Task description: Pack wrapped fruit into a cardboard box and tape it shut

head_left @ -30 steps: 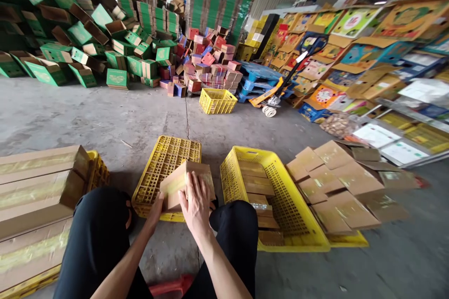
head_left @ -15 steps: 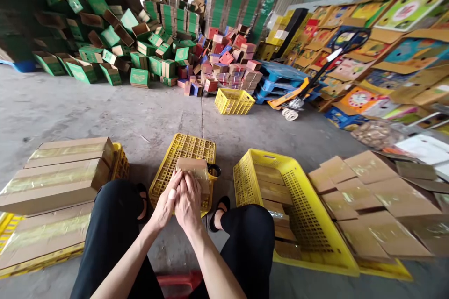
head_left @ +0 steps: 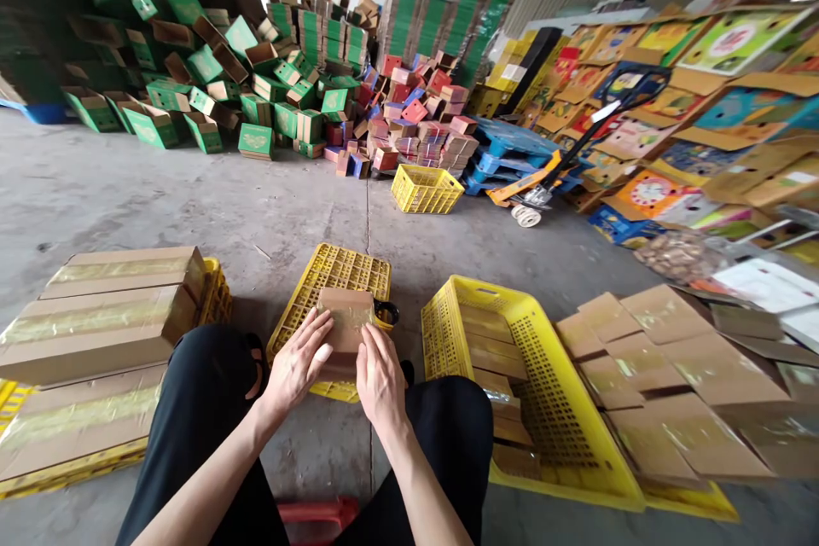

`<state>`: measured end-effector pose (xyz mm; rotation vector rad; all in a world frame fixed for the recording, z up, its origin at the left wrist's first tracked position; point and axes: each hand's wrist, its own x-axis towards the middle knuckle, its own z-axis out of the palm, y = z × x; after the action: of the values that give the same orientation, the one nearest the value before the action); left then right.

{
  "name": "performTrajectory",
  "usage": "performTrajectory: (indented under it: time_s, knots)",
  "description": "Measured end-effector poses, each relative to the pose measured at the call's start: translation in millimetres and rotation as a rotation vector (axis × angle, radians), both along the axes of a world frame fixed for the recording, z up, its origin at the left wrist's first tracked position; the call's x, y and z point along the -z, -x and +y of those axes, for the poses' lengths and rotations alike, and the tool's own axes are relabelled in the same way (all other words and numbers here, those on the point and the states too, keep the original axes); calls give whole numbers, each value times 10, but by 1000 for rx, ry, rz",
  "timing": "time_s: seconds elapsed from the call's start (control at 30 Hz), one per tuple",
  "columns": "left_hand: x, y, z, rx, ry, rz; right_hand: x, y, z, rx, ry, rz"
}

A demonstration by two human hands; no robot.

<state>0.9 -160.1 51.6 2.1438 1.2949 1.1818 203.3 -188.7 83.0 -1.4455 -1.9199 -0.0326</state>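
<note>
A small brown cardboard box (head_left: 346,312) with clear tape across its top sits on an upturned yellow crate (head_left: 298,307) between my knees. My left hand (head_left: 296,364) lies along the box's left side, fingers stretched out and resting at its top edge. On the other side, my right hand (head_left: 381,375) touches the right front of the box with its fingers extended. Neither hand is wrapped round it. Just right of the box is a black-and-yellow tape dispenser (head_left: 386,314), partly hidden behind my right hand and the box.
To the right, a yellow crate (head_left: 543,341) holds several small boxes, with flattened-looking taped cartons (head_left: 691,375) beyond it. Larger taped cartons (head_left: 102,320) are stacked on the left. Farther off stand a yellow basket (head_left: 427,189), a pallet jack (head_left: 531,192) and heaped green boxes (head_left: 256,141).
My hands, earlier laid together on top of the box, have moved apart to its left and right sides. The box's taped top now shows. The view has shifted slightly.
</note>
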Motion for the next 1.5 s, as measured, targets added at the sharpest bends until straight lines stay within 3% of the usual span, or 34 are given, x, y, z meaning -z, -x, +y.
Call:
performTrajectory:
  time_s: [0.2, 0.33, 0.47, 0.67, 1.0, 1.3, 1.5]
  knots:
    - [-182, -79, 39, -18, -133, 190, -33, -175, 169, -6, 13, 264]
    - [-268, -299, 85, 16, -171, 275, -77, -285, 303, -84, 108, 268]
    - [-223, -452, 140, 60, -205, 297, -109, -363, 265, -159, 99, 135]
    - [-68, -367, 132, 134, -211, 323, -137, -470, 131, -283, 132, 72]
    - [-101, -416, 116, 118, -194, 361, -53, -318, 3, -132, 66, 76]
    - [-277, -438, 80, 97, -248, 394, -138, -176, 259, -110, 69, 41]
    - [-174, -264, 144, -71, -288, 449, -173, -181, 277, -99, 52, 16]
